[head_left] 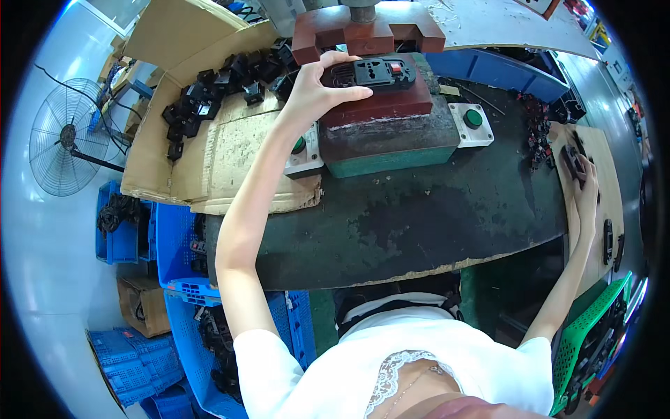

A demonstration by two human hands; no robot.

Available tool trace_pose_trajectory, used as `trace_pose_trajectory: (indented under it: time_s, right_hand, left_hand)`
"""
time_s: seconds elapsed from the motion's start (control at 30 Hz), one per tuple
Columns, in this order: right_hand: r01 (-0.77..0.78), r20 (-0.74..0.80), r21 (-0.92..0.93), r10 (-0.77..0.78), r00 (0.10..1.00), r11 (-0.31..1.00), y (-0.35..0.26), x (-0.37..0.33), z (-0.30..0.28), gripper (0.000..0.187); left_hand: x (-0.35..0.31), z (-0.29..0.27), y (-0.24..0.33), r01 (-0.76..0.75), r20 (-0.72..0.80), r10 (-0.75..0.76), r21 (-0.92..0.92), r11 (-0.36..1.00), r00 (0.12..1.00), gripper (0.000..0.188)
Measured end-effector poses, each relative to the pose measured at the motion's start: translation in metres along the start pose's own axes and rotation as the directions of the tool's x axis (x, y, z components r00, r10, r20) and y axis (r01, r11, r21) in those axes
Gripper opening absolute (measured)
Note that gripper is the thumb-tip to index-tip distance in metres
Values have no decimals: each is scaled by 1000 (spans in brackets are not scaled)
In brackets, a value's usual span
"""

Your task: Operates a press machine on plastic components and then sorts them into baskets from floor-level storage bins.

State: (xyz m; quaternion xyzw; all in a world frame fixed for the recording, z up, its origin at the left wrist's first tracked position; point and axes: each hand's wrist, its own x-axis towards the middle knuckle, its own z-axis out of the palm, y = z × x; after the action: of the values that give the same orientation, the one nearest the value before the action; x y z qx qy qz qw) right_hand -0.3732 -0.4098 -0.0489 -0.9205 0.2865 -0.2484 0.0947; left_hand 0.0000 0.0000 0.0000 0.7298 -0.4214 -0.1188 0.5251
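Note:
My left hand [312, 89] grips the left end of a black power strip housing [377, 72], thumb on its near side and fingers on its far side. The housing has socket holes and a red switch, and it lies on a dark red block [384, 105] on the press base. Out to the right, my right hand [587, 185] has its fingers closed around a black plastic housing part [572, 160] above a wooden board [593, 150]. Its underside is hidden.
The notched brown press head [370, 35] hangs just behind the housing. Green buttons [473, 119] flank the base. A cardboard box [150, 167] at left holds several black parts. Small dark red parts [536, 133] lie near the board. Blue crates [183, 237] and a green basket [576, 342] stand below.

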Motion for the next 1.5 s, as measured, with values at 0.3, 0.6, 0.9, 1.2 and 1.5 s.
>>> trace_pose_trajectory:
  time_s: [0.3,0.6,0.9,1.2,1.5]
  right_hand:
    - [0,-9,46,1,1000,999,22,14,9,25]
    - [20,-101,634,57,993,773,-57,33,-6,39]
    - [483,-233,-103,-493,838,870,-159,37,-19,26]
    - [631,-52,277,-645,763,724,-242,46,19,22]
    - [681,-137,453,-710,690,575,-295,49,57,26]
  left_hand:
    - [-7,1,7,-93,-107,93,9,996,990,61]
    - [-29,3,22,-344,-117,349,64,937,930,53]
    - [-84,-34,36,-272,-140,287,118,955,948,56]
    - [-112,-57,40,-328,-176,367,215,920,913,55]
    - [-144,-74,42,-266,-254,321,227,937,912,54]
